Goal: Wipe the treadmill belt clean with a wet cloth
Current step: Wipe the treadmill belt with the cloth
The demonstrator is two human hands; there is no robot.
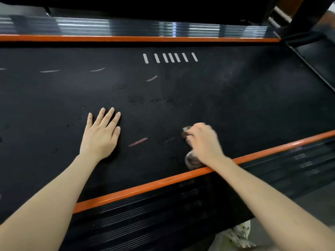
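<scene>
The left hand (101, 134) lies flat on the treadmill belt (217, 98), fingers straight, holding nothing. Just beside it to the right, the blurred right hand (204, 142) curls around a cloth (192, 160), bunched beneath the palm against the belt, near the orange side rail (145, 187).

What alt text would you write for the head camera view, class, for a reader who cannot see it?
A person's right hand grips a crumpled cloth on a black treadmill belt, near its orange side rail. The left hand rests flat on the belt, fingers straight.
</scene>
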